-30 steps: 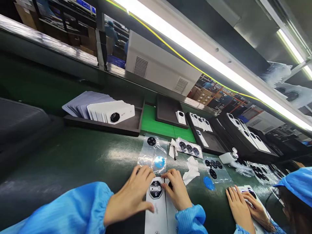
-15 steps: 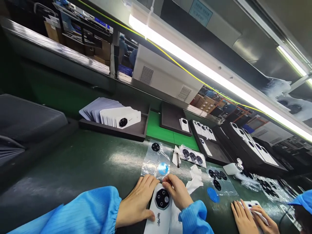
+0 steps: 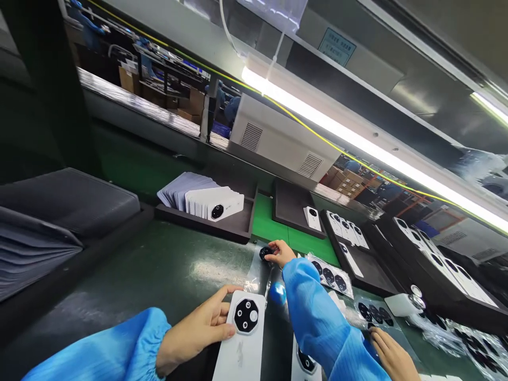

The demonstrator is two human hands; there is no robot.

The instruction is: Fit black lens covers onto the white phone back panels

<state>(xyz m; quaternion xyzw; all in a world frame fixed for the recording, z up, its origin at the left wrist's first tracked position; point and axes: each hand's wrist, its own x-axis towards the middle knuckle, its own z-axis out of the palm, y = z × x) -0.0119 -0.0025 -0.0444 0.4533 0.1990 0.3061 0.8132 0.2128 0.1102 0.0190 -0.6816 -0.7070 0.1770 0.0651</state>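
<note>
My left hand (image 3: pixel 202 328) grips the left edge of a white phone back cover (image 3: pixel 240 354), thumb on its face and fingers at the side. The cover is tilted up and carries an octagonal black camera plate with several lens rings. My right hand (image 3: pixel 281 254) reaches forward, thumb and fingertips pinched at the edge of a round black camera lens cover (image 3: pixel 264 254) over a clear plastic sheet (image 3: pixel 254 272). A shiny blue film disc (image 3: pixel 277 292) lies on that sheet. Partly under my right sleeve is a second white back cover (image 3: pixel 299 370).
A black tray (image 3: pixel 206 228) holds a row of back covers. More trays (image 3: pixel 297 222) with covers stand at the back and right. A bag of black lens covers (image 3: pixel 331 278) and a white bottle (image 3: pixel 402 305) lie to the right. A co-worker's hand (image 3: pixel 392 352) is near other lens covers.
My right hand has left the back cover and moved forward to the lens cover on the sheet. My left hand now holds the back cover tilted up. The co-worker's hand has reached forward.
</note>
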